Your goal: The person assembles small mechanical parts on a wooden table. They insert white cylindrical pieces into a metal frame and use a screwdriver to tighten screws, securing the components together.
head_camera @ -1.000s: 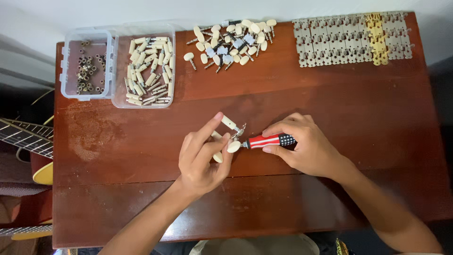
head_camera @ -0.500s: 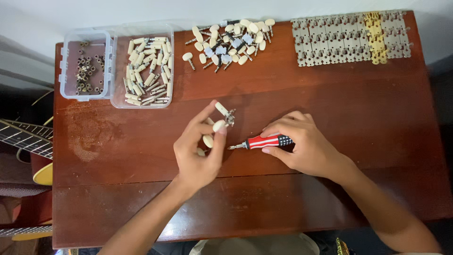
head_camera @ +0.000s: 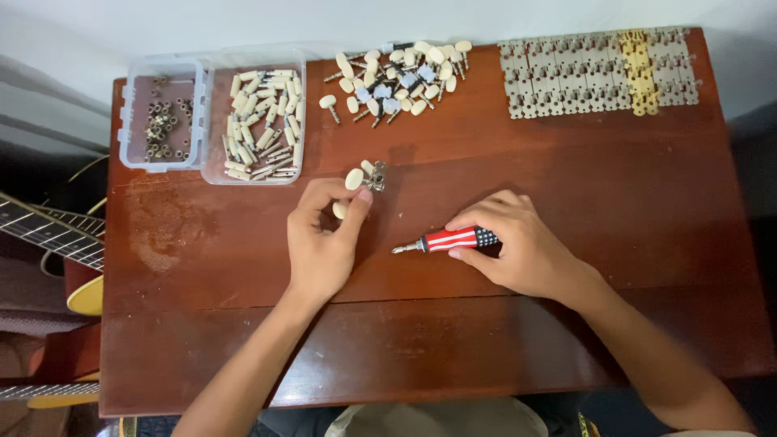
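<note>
The left hand (head_camera: 322,243) is pinching a small tuning-peg assembly (head_camera: 361,180) with cream knobs and a metal plate between thumb and fingertips, holding it just above the brown wooden table (head_camera: 566,170). The right hand (head_camera: 518,247) is wrapping its fingers around a striped red, white and blue screwdriver (head_camera: 445,240), whose tip is pointing toward the left hand, a little apart from it. Beyond the left hand, a clear tray of cream pegs (head_camera: 259,121) is sitting beside a smaller tray of metal bushings (head_camera: 162,121). A loose pile of pegs (head_camera: 396,77) and rows of metal plates (head_camera: 599,73) are lying along the table's far edge.
</note>
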